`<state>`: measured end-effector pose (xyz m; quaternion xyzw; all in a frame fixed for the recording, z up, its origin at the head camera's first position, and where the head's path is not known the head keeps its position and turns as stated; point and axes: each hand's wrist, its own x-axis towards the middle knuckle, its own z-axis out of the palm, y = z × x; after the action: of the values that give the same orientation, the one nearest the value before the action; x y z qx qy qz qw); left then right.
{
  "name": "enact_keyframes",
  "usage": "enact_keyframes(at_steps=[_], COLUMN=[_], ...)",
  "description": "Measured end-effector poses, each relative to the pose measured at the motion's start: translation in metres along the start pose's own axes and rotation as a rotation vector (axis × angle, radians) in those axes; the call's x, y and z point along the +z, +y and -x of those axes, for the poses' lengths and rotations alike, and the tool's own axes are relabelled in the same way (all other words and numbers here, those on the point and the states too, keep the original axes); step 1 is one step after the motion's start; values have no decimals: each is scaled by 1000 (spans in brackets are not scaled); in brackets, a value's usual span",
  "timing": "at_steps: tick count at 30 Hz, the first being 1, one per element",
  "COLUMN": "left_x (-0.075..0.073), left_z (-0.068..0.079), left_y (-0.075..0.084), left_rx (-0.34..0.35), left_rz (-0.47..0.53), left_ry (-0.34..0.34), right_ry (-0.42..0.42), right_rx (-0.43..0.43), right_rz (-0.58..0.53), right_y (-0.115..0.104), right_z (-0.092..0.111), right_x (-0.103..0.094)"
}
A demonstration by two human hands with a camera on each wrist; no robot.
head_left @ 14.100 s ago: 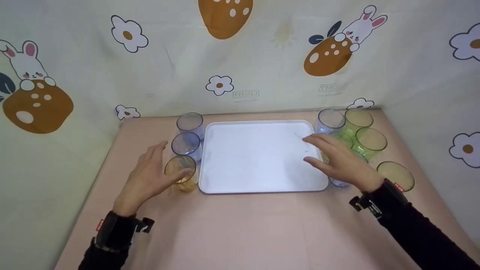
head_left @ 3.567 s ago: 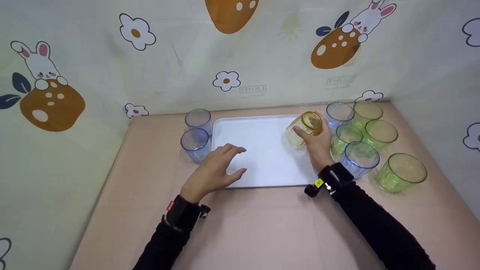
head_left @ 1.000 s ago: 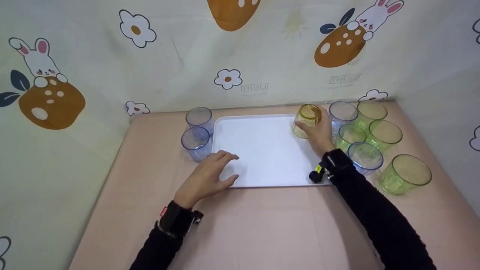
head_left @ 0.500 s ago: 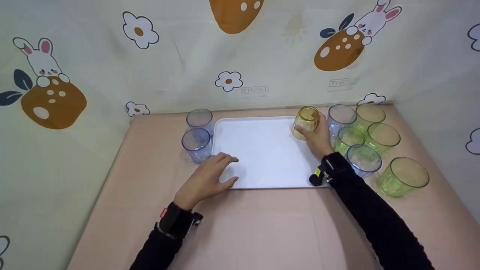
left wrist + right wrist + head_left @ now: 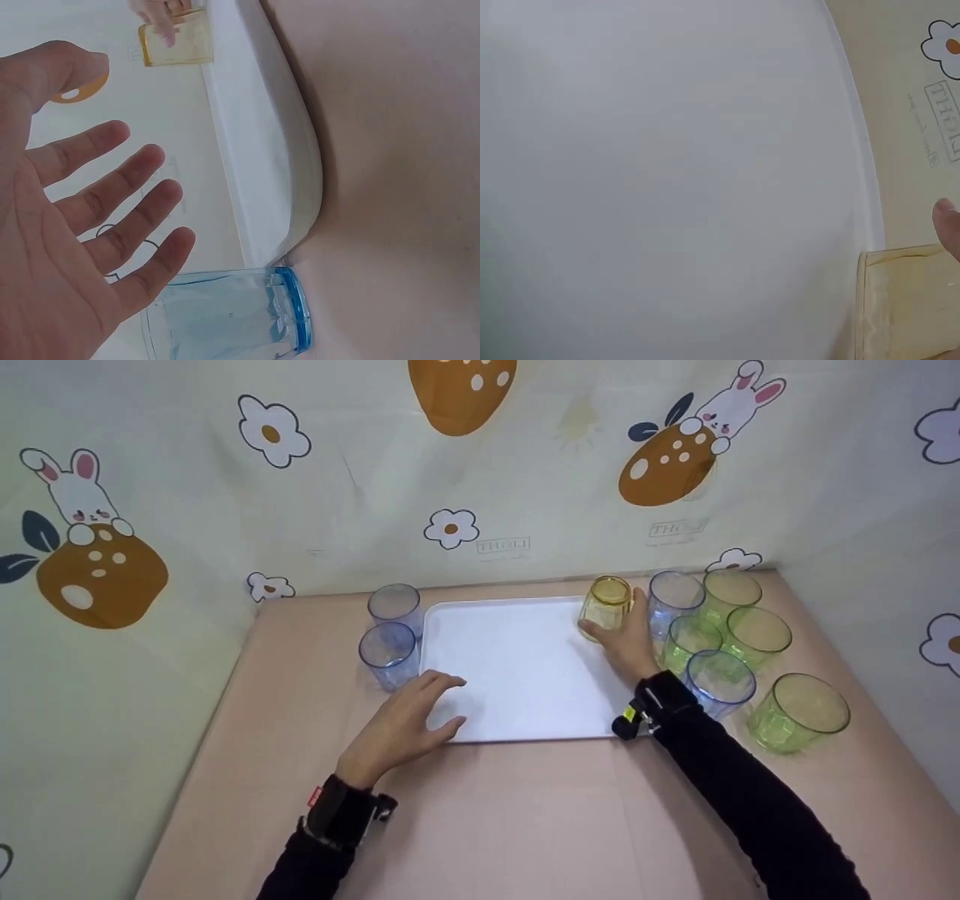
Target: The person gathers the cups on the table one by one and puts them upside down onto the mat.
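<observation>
Right wrist, yellow glass (image 5: 907, 300) partly cropped

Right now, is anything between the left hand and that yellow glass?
Across the white tray, nothing visible stands between the left hand and the yellow glass except the right hand at the glass, its thumb in front.

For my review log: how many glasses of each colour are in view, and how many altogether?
Blue glasses: 4
Green glasses: 4
Yellow glass: 1
Total: 9
</observation>
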<state>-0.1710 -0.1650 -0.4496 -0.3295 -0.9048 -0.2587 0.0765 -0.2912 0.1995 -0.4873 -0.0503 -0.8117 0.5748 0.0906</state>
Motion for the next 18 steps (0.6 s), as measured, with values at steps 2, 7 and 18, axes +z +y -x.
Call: enact_keyframes(at_steps=[2, 7, 18], left_x=[0, -1, -4], left_z=[1, 2, 2], left_y=[-1, -1, 0], left_rx=[4, 16, -51], left_rz=[10, 33, 105], left_ry=[10, 37, 80], right_ry=[12, 46, 40], right_rx=[-35, -98, -101], right_rz=[44, 93, 53], right_y=[-4, -17, -32], right_z=[4, 11, 32], right_x=[-1, 0, -9])
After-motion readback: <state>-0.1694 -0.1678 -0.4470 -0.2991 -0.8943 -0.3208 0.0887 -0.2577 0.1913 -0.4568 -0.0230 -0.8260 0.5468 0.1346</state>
